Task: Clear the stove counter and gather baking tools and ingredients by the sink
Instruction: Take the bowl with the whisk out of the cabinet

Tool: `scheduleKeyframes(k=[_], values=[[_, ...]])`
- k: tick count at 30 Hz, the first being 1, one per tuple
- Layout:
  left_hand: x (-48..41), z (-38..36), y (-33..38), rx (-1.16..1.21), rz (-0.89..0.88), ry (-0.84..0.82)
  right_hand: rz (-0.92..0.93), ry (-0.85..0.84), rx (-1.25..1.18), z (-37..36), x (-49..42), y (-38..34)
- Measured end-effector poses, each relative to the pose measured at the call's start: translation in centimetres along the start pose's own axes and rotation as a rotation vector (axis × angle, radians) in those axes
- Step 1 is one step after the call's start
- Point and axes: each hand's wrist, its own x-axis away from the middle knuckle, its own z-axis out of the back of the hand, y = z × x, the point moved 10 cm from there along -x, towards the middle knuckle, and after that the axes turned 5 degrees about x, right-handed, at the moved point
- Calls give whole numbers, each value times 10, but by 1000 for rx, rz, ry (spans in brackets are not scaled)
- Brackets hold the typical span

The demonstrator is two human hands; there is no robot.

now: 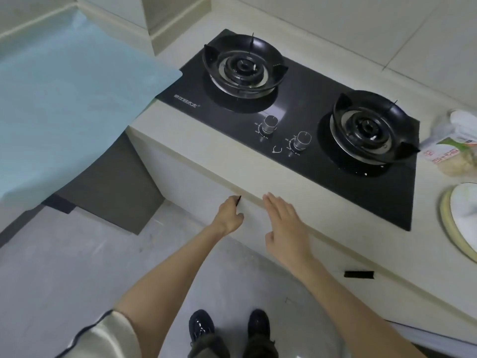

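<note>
Clear bag (pixel 450 153) and plate (pixel 445 216) beside stove (pixel 304 81)

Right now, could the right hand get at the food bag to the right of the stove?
Probably yes: the right hand is open and empty at the edge of the counter, and only low stove glass and bare counter lie toward the food bag.

The black stove (pixel 296 99) has a small white brand name (pixel 187 105) in Chinese letters at its 9 o'clock corner, too blurry to read. Tiny white marks ring its two knobs (pixel 269 124). The bag (pixel 450 156) at 3 o'clock shows red letters, also blurry.
</note>
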Motion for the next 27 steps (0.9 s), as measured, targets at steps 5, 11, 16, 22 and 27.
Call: scheduleKeyframes(k=[5,11,16,22,27], values=[[5,2,-26,34,-7,-16,-38,57,16,-7,2,-5],[62,15,-71,50,-51,41,115,62,-27,-24,20,-47],[120,45,-138,-37,34,145,216,-86,-23,-64,11,-91],[184,120,-195,-173,136,509,298,-360,-6,-102,10,-155],[211,170,-230,-191,236,706,339,-417,9,-113,4,-191]])
